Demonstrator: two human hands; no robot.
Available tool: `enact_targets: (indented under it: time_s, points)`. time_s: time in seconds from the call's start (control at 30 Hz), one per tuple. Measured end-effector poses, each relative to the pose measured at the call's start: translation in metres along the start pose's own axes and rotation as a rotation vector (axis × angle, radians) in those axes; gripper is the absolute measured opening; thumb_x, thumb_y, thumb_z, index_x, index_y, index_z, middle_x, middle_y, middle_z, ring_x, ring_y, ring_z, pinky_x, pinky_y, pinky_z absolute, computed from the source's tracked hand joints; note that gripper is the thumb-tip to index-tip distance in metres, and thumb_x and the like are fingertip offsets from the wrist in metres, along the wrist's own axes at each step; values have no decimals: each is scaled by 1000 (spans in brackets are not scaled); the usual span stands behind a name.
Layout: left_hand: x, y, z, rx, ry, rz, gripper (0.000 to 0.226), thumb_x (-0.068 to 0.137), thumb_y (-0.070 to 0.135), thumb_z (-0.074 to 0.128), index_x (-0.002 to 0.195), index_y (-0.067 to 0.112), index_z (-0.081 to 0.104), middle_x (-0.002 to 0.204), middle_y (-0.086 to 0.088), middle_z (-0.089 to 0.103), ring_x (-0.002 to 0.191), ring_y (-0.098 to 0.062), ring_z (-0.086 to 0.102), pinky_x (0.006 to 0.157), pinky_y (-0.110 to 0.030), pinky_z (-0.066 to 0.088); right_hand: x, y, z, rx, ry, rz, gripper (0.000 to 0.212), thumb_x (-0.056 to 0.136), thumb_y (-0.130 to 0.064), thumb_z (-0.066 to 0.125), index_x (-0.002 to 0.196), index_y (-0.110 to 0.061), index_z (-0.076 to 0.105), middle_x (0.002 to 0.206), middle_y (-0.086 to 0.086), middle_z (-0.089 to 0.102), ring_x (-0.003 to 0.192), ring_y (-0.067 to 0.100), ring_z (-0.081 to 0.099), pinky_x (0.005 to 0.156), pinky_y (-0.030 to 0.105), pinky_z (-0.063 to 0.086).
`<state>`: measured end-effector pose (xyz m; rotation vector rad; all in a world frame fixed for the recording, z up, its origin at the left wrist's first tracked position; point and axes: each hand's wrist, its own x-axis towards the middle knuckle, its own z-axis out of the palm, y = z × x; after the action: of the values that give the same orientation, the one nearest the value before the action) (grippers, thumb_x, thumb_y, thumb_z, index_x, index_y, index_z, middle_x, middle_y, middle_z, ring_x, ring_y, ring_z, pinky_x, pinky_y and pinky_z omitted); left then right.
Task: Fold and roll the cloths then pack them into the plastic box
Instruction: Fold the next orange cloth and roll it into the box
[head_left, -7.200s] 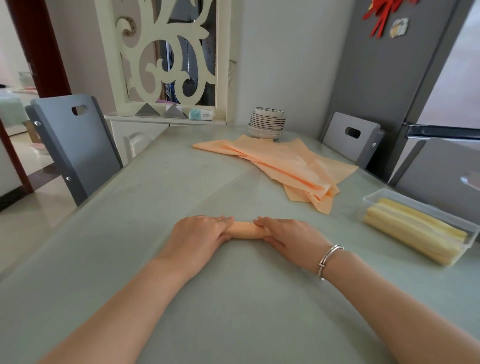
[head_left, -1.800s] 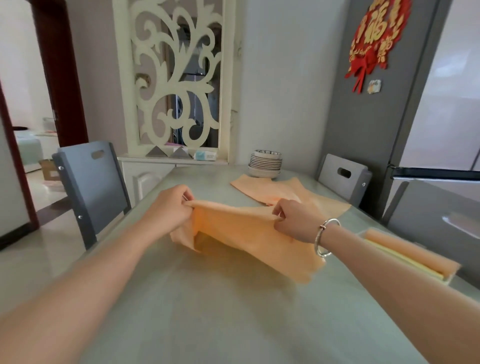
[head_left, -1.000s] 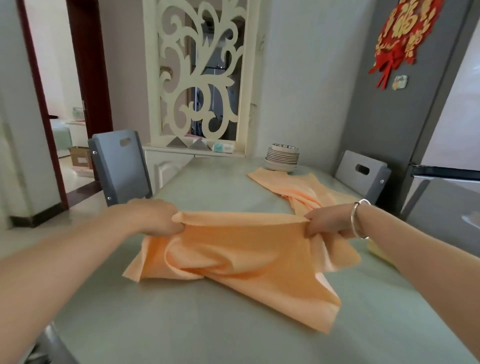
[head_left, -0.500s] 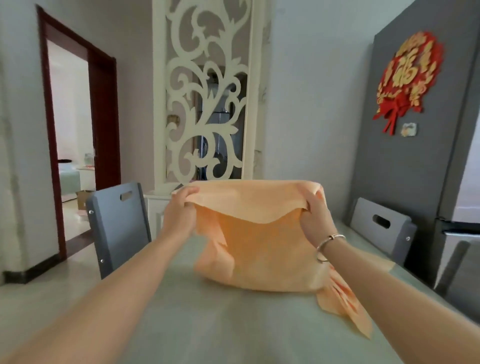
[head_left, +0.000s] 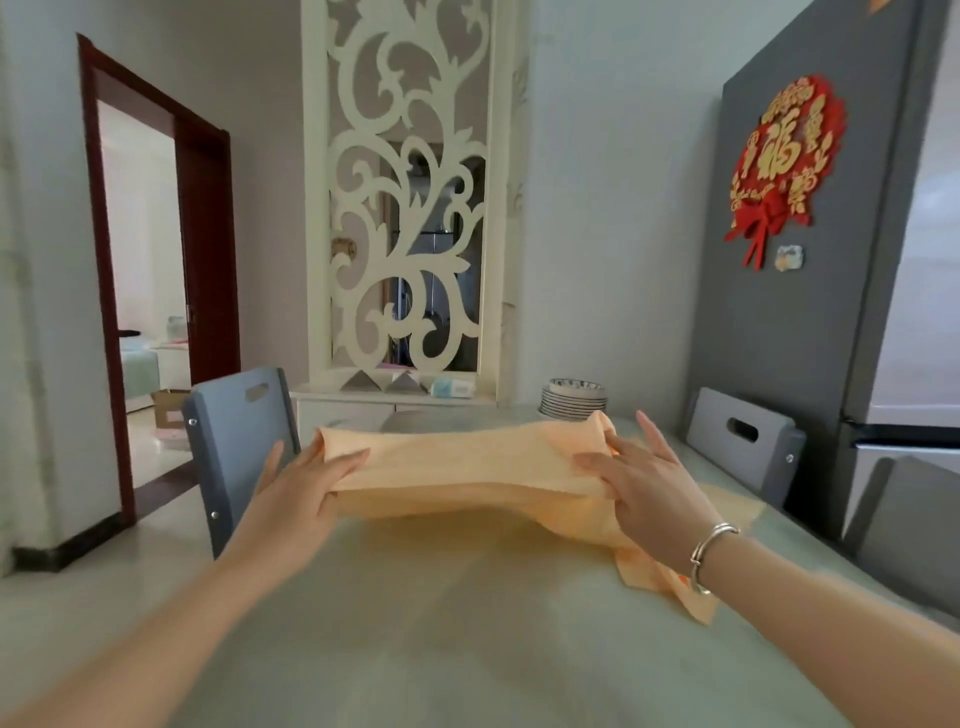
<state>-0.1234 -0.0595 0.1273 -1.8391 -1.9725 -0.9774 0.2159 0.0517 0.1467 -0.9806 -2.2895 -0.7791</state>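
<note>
Both my hands hold an orange cloth (head_left: 467, 467) stretched sideways just above the pale green table (head_left: 467, 623). My left hand (head_left: 296, 493) pinches its left end, thumb on top and fingers under and beyond the edge. My right hand (head_left: 644, 488), with a silver bracelet on the wrist, pinches the right end the same way. The cloth lies doubled over, and a lower corner (head_left: 670, 582) trails on the table under my right wrist. More orange cloth (head_left: 737, 509) lies flat behind my right hand. The plastic box is out of view.
A stack of bowls (head_left: 574, 400) stands at the table's far end. Grey chairs stand at the left (head_left: 234, 441), the far right (head_left: 743, 441) and the near right (head_left: 909, 519). A grey fridge (head_left: 779, 338) rises on the right.
The cloth was held up high by its top edge half a second ago. It has come down to just above the table and now lies doubled over between my hands.
</note>
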Motion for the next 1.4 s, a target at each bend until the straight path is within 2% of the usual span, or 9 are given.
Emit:
enact_targets:
  time_s: [0.13,0.23,0.37,0.57,0.67,0.8,0.97,1.1,1.4]
  points:
    - [-45,-17,3,171,-106,69,37,94,16,48,122,37,59,114,15,60,106,-10,44,97,-26,24,-38,-25,-8,61,-257,111,47,82,-11,43,124,-31,49,109,-3,67,110,15,56,114,25,6]
    - [-68,-20,9,250,-233,61,35,96,22,42,120,39,60,106,15,48,96,-12,33,79,-25,23,-66,-36,0,51,-467,216,44,88,-18,38,129,-33,39,112,2,64,109,25,55,95,31,40]
    - [-87,-30,16,222,-404,56,35,95,21,40,109,39,66,113,21,36,110,-13,32,100,-30,30,-94,-44,11,77,-727,269,48,90,-14,36,133,-32,43,129,2,53,119,24,50,95,32,43]
    - [-102,-39,19,-67,-438,-146,30,91,21,44,72,32,64,86,10,66,87,-14,60,86,-36,48,-112,-49,6,276,-665,371,35,88,-9,35,98,-20,67,104,-2,64,105,20,57,83,27,45]
    - [-101,-36,17,-115,-411,-179,27,91,21,45,71,13,62,74,-3,63,77,-23,60,72,-36,44,-107,-50,-9,355,-601,426,24,87,-4,40,72,-14,56,71,-1,55,70,17,51,56,23,33]
    - [-96,-29,16,-148,-543,-208,39,91,17,47,53,19,38,54,3,38,55,-15,38,58,-30,25,-101,-43,-5,301,-678,475,28,87,-3,40,61,-13,49,83,9,58,80,23,52,62,30,36]
    - [-94,-35,19,-111,-649,-233,38,84,12,52,47,18,43,47,9,38,52,-10,36,53,-23,28,-103,-40,12,184,-805,501,30,89,-13,40,59,-15,42,72,-1,51,79,23,51,58,26,35]
    - [-86,-49,21,-76,-559,-239,26,81,14,60,55,21,57,62,8,57,63,-10,51,61,-26,39,-102,-33,30,228,-725,602,30,85,-25,49,59,-18,38,64,-3,46,60,15,44,51,27,28]
    - [-68,-70,60,-112,-321,-370,16,77,21,63,61,19,61,70,8,64,71,-12,60,68,-32,49,-107,-28,76,184,-558,708,21,90,-28,44,77,-15,54,80,2,55,77,22,50,64,29,39]
